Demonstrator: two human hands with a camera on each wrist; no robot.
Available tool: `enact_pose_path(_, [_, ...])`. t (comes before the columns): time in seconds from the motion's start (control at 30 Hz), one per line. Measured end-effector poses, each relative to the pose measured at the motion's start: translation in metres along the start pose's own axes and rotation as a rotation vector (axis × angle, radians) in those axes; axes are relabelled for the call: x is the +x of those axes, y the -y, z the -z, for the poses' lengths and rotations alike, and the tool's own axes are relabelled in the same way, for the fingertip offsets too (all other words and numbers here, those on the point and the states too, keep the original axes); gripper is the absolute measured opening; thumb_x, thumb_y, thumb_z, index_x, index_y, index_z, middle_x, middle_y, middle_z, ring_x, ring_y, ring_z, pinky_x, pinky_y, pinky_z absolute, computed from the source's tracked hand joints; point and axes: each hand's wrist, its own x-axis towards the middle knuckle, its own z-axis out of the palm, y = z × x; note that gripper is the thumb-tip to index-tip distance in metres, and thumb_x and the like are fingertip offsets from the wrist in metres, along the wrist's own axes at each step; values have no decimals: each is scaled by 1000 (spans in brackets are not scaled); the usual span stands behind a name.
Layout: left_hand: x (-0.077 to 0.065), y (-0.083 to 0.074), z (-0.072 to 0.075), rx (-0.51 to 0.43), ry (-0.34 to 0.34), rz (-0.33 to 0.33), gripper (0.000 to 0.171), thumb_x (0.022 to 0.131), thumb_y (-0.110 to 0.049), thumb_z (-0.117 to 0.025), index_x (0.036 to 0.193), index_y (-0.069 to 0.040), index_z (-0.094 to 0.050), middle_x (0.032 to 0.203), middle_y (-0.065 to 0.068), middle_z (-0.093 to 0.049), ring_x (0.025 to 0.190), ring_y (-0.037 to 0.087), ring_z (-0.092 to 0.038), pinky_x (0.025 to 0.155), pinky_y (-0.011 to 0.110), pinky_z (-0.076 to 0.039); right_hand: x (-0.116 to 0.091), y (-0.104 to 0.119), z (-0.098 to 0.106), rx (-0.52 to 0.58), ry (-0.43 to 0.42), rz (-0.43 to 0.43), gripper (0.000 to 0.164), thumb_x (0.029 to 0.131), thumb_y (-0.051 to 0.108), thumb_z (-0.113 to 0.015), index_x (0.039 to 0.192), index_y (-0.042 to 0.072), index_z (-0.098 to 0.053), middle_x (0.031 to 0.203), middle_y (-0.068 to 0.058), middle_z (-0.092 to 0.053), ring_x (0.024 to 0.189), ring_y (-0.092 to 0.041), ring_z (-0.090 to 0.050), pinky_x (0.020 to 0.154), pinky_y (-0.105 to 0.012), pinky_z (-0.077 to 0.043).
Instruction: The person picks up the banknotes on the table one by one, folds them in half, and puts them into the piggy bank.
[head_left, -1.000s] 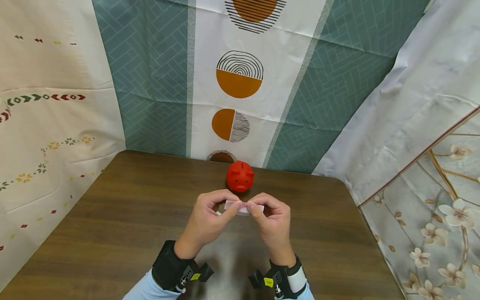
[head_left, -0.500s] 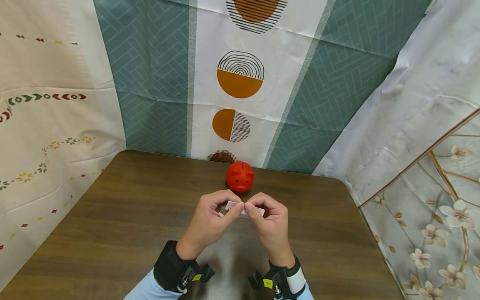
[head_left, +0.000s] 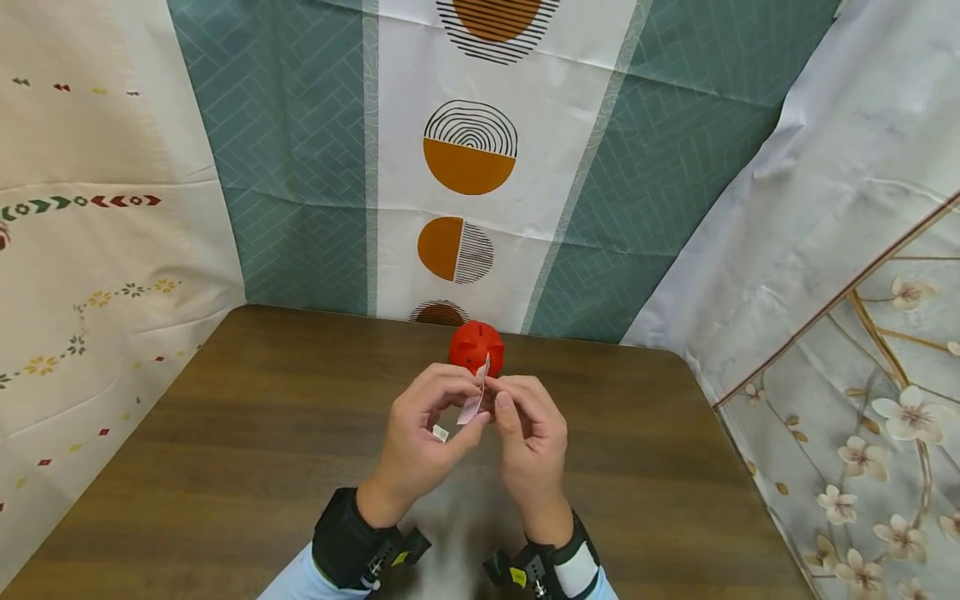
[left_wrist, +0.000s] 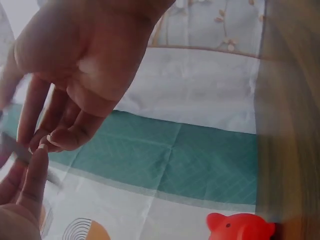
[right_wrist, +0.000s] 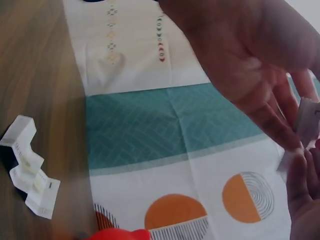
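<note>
A small folded strip of pale pink paper [head_left: 474,406] stands on edge between my two hands, over the table. My left hand [head_left: 420,433] pinches it from the left with thumb and fingertips. From the right, my right hand [head_left: 534,442] holds it with thumb and bent index finger. The paper [right_wrist: 307,120] looks greyish and partly covered by fingers in the right wrist view. Both hands show in the left wrist view, the left hand [left_wrist: 25,200] low and the right hand [left_wrist: 90,60] above. Fingers hide much of the folds.
A red piggy bank [head_left: 476,345] stands just beyond the hands, near the back of the wooden table [head_left: 300,417]. An accordion-folded white paper slip [right_wrist: 32,170] lies on the table, mostly hidden behind my left hand in the head view. Patterned curtains [head_left: 300,167] hang around the table.
The pink paper has turned from lying crosswise to standing on edge. My fingertips have shifted on it, and the right thumb has drawn back from the left one. The piggy bank stays put.
</note>
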Motion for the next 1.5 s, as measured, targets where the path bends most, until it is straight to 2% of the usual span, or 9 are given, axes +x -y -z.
enact_pose_path(0.13, [1, 1, 2, 81, 24, -94, 33, 81, 10, -71, 111, -2, -74, 114, 16, -65, 106, 26, -65, 97, 27, -57, 1, -2, 4, 58, 10, -50, 21, 96, -3, -63, 116, -7, -69, 106, -19, -67, 91, -18, -67, 79, -25, -61])
enact_pose_path(0.27, [2, 2, 3, 113, -62, -84, 30, 83, 13, -67, 109, -1, -73, 105, 15, -65, 87, 21, -62, 79, 21, -58, 2, -3, 9, 27, -33, -157, 16, 94, -8, -66, 108, -5, -73, 100, -9, -72, 82, -14, -65, 69, -23, -60])
enact_pose_path(0.4, [3, 2, 6, 90, -129, 46, 36, 84, 11, -71, 118, 1, -64, 102, 13, -60, 76, 21, -54, 63, 21, -54, 4, -3, 17, 9, -21, -217, 13, 94, -7, -65, 103, -4, -74, 97, -2, -73, 81, -14, -62, 62, -20, -55])
enact_pose_path(0.5, [3, -1, 10, 30, -54, 191, 31, 88, 5, -73, 117, -5, -65, 102, 9, -63, 79, 20, -58, 65, 24, -56, 5, -2, 20, 31, 43, -231, 13, 94, -7, -65, 102, -2, -75, 96, -1, -74, 81, -15, -62, 59, -22, -53])
enact_pose_path(0.6, [3, -4, 13, -62, 43, 325, 16, 93, 1, -70, 106, -9, -68, 97, 7, -67, 74, 17, -61, 62, 29, -59, 6, -1, 20, 42, 98, -226, 14, 93, -7, -66, 102, -1, -75, 96, -2, -75, 79, -16, -62, 57, -24, -52])
enact_pose_path(0.7, [3, -6, 15, -117, 93, 394, 10, 96, -1, -68, 100, -10, -69, 92, 7, -66, 65, 18, -60, 57, 33, -58, 6, -2, 20, 50, 118, -225, 14, 92, -8, -68, 102, 0, -75, 94, -4, -75, 79, -17, -63, 57, -25, -53])
enact_pose_path(0.87, [3, -5, 14, -111, 115, 347, 8, 96, -3, -69, 99, -10, -70, 88, 7, -67, 62, 17, -60, 56, 32, -58, 5, -3, 19, 75, 138, -207, 14, 91, -10, -68, 99, -1, -73, 90, -7, -72, 79, -17, -63, 59, -26, -56])
enact_pose_path(1.13, [2, -7, 12, -39, 76, 228, 9, 94, -2, -72, 94, -11, -72, 87, 6, -68, 68, 12, -54, 51, 25, -49, 4, -3, 18, 82, 172, -146, 16, 91, -12, -65, 98, 1, -71, 89, -10, -68, 80, -17, -62, 60, -26, -57])
enact_pose_path(1.5, [2, -7, 10, -93, 42, 218, 10, 92, 3, -71, 95, -6, -72, 86, 12, -68, 62, 12, -59, 53, 28, -56, 5, 1, 20, 78, 114, -165, 14, 92, -11, -64, 96, 0, -72, 87, -7, -70, 74, -16, -59, 54, -23, -50])
